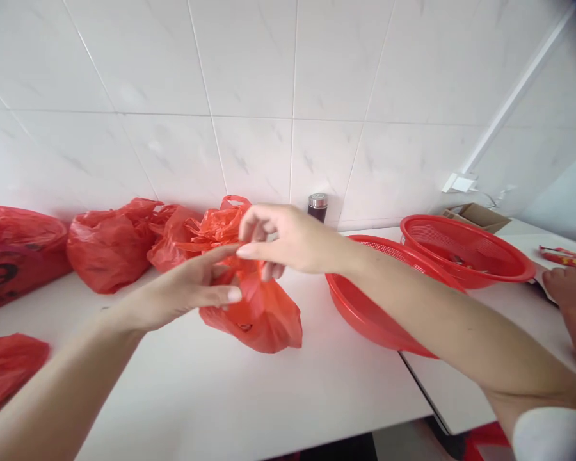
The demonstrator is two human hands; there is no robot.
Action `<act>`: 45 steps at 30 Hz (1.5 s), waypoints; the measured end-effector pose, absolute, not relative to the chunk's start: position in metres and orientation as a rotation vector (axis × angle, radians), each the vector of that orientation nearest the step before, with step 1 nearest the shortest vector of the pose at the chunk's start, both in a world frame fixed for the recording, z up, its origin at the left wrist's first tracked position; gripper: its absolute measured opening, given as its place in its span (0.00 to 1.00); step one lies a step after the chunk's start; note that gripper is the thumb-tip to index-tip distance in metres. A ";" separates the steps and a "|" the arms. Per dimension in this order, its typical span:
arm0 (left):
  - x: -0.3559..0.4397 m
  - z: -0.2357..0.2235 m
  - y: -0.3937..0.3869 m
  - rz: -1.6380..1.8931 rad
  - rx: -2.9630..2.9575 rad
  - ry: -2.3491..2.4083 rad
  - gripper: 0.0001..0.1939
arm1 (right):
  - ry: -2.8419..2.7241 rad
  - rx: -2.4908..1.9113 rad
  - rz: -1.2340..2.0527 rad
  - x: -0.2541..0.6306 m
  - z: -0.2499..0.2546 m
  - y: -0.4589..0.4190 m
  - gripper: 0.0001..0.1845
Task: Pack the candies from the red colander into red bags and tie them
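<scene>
A thin red plastic bag rests on the white table with its bottom bulging and its contents hidden. At the bag's gathered neck, my left hand has its fingers and thumb curled around the plastic. From the right, my right hand is closed in a pinch at the upper part of the same neck, its fingertips close to my left fingers. Just behind my hands lies crumpled red plastic, next to another tied red bag.
Red bags line the wall at the left, and more red plastic lies nearer. Two red colanders stand at the right. Behind them are a dark bottle and a cardboard box. Another person's hand rests at the right edge.
</scene>
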State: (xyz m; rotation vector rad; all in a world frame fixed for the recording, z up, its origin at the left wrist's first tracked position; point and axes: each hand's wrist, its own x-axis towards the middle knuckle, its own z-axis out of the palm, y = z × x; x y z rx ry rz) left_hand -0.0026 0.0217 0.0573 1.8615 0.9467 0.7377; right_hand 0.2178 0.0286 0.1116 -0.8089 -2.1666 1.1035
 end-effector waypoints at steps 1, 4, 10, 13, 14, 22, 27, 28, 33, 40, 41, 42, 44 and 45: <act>0.007 0.060 0.021 0.607 1.882 0.956 0.12 | -2.176 -0.763 1.124 0.205 0.111 0.028 0.07; 0.026 0.066 0.019 0.423 1.809 1.045 0.15 | -2.144 -0.664 1.115 0.183 0.105 0.031 0.08; 0.014 0.056 0.024 0.515 1.504 1.082 0.21 | -1.952 -0.801 0.881 0.203 0.056 0.043 0.11; 0.006 0.048 0.026 0.541 1.426 1.071 0.22 | -1.916 -0.815 1.137 0.211 0.027 0.033 0.12; 0.005 0.046 0.027 0.538 1.431 1.055 0.21 | -1.887 -0.810 1.156 0.212 0.021 0.026 0.11; 0.001 0.056 0.017 0.467 1.822 0.999 0.10 | -2.037 -0.685 0.702 0.202 0.017 -0.018 0.05; 0.011 0.044 0.018 0.482 2.057 1.238 0.08 | -1.702 -0.768 1.054 0.195 -0.006 0.024 0.16; 0.014 0.039 0.019 0.517 2.121 1.277 0.08 | -1.669 -0.749 1.139 0.193 -0.013 0.030 0.17; 0.029 0.015 0.029 0.872 2.475 1.466 0.11 | -1.446 -0.629 1.422 0.189 -0.032 0.035 0.14; 0.035 0.016 0.036 1.015 2.315 1.220 0.19 | -1.275 -0.576 1.690 0.202 -0.036 0.035 0.23; 0.036 0.015 0.036 1.032 2.297 1.243 0.19 | -1.228 -0.570 1.698 0.202 -0.038 0.036 0.24; 0.037 0.013 0.037 1.056 2.285 1.278 0.19 | -1.172 -0.568 1.705 0.200 -0.039 0.038 0.23; 0.041 0.006 0.036 1.098 2.276 1.373 0.18 | -1.065 -0.566 1.724 0.195 -0.042 0.042 0.20; 0.043 0.001 0.036 1.105 2.276 1.422 0.17 | -1.019 -0.559 1.738 0.192 -0.043 0.043 0.19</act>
